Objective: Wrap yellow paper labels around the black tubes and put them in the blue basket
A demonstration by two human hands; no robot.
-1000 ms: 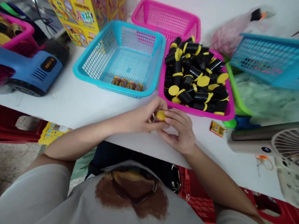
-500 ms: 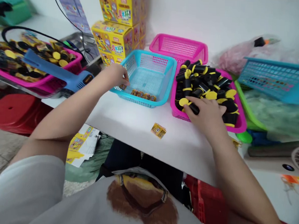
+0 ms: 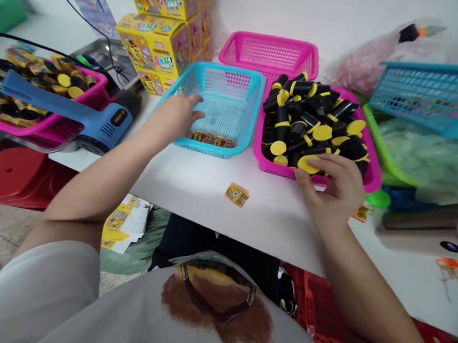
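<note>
Over the left front corner of the blue basket (image 3: 251,126), my left hand (image 3: 178,114) is open, its fingers spread and nothing visible in them. Several small yellow printed wrapped pieces (image 3: 211,139) lie in a row along that basket's front side. At the front rim of the pink basket (image 3: 266,166), my right hand (image 3: 334,186) pinches a black cup with a yellow round end (image 3: 307,164) between thumb and fingers; the hand hides most of the cup. Several more black cups with yellow ends (image 3: 302,121) are heaped in that basket. A small stack of yellow printed labels (image 3: 237,194) lies on the white table (image 3: 197,182).
Yellow printed boxes (image 3: 155,48) are stacked behind the blue basket. A blue heat gun (image 3: 103,125) lies at left beside a pink basket of wrapped pieces (image 3: 89,98). Another pink basket (image 3: 271,39) stands at the back. A grey fan-like device (image 3: 422,235) is at right.
My left hand has opened and risen from the pieces in the blue basket. My right hand has shifted back toward the pink basket's front rim, with a cup's yellow end now at its fingertips.
</note>
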